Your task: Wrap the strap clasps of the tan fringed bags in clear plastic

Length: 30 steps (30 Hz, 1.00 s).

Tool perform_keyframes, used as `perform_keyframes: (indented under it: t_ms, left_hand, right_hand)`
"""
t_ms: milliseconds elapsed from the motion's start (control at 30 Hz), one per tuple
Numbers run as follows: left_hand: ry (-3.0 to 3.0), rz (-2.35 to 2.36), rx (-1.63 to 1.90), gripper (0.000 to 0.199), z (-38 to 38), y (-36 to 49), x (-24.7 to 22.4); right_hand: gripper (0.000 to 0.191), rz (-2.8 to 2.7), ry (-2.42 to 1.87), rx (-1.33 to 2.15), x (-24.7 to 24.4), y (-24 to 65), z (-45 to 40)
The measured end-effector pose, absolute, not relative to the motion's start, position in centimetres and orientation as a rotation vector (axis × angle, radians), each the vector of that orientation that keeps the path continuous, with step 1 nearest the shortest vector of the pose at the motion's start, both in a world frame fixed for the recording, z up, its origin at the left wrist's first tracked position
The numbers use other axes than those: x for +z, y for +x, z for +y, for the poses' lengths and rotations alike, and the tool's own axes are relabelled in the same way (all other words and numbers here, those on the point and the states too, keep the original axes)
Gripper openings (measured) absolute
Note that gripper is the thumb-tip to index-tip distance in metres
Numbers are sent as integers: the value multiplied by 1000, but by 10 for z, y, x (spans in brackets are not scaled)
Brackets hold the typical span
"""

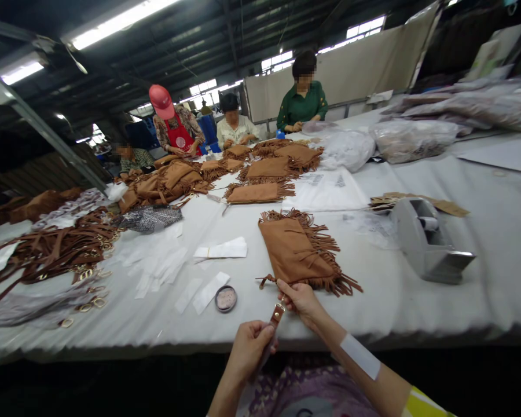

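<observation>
Pinched in my left hand [252,347] is the end of a brown leather strap [276,314] with a metal buckle. My right hand [301,301] has its fingers closed on the metal clasp at the strap's end, close to the bag's near corner. A tan fringed bag [293,249] lies flat on the table just beyond my hands, its fringe spread to the right. By its lower left corner sits a short brown tassel pull [267,281]. A small round tin [226,299] stands left of my hands. The rest of the strap is hidden below my left hand.
A grey tape dispenser [429,240] stands right of the bag. White paper strips [221,249] lie to the left, with a heap of brown straps [56,249] further left. More fringed bags [260,192] cover the table's middle; several people sit or stand beyond.
</observation>
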<state>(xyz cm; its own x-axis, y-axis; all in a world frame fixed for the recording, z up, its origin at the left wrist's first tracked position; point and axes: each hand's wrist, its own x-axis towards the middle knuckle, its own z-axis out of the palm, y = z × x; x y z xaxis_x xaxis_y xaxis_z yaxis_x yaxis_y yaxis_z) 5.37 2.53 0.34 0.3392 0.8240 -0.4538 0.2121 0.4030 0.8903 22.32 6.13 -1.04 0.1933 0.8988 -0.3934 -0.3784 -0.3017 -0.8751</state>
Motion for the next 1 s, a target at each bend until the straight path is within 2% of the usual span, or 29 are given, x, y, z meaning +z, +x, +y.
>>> perform_keyframes:
  t_ms: [167,500,600,667,733,800,1000]
  left_hand:
    - [1143,1215,603,48,34,68,5]
    - [1384,1254,634,31,55,87,-4]
    - [1420,1270,685,29,54,93,-4]
    - [1459,1280,748,32,52,94,-1]
    - [1514,1232,777,48,50,93,4]
    - [1594,1137,729,55,49,93,9]
    - [1872,1110,596,39,64,96,21]
  right_hand:
    - [48,-683,-1416,1274,-10,222,58]
    - [49,-902,-1612,1084,-13,213,56]
    - [53,-995,-1598,1114,-16,219,56]
    - [55,-986,-1559,1204,-20,225,55]
    - [56,-915,-1524,1282,-23,231,53]
    - [56,-857,-1505,1304,-26,233,53]
    - [54,-896,-1544,1207,-29,231,50]
